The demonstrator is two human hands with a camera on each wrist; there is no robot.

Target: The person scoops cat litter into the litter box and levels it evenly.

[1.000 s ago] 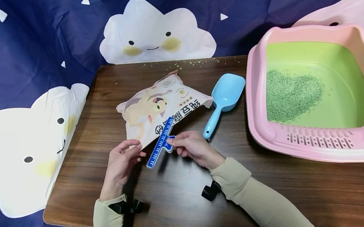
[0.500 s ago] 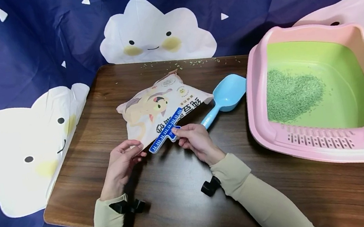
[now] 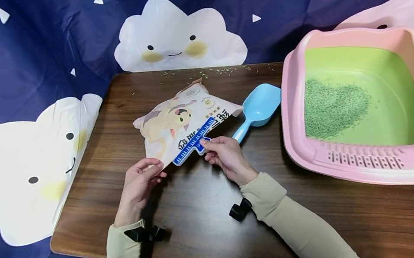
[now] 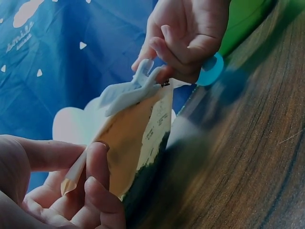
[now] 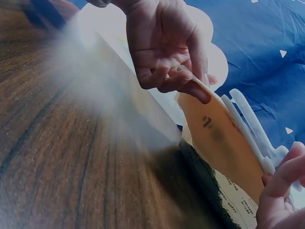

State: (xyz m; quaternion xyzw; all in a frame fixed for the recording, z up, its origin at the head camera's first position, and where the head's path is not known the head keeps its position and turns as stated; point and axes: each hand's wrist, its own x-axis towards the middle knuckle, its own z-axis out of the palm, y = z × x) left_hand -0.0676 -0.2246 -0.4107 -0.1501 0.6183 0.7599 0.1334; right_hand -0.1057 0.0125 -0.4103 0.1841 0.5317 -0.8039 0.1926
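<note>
A white cat litter bag [image 3: 168, 119] with a cat drawing and black lettering lies on the table, its near edge raised. My left hand [image 3: 139, 188] pinches the bag's near left corner between thumb and fingers. My right hand [image 3: 228, 157] pinches the handle of a blue bag clip [image 3: 193, 143] with white ruler-like marks. The clip lies slantwise along the bag's raised edge, over part of the lettering. Both wrist views show the clip [image 4: 128, 93] from its pale side, its two long bars apart. Whether the bag's edge sits fully between them I cannot tell.
A light blue scoop [image 3: 260, 102] lies right of the bag, its handle partly behind my right hand. Further right stands a pink and green litter box [image 3: 354, 170] with green pellets inside. Loose pellets dot the table's [image 3: 188, 227] back edge. A dark blue curtain [image 3: 43, 50] hangs behind.
My right hand has moved the clip up and to the right, turning it to follow the bag's edge more closely. The left hand keeps its pinch on the corner, almost still.
</note>
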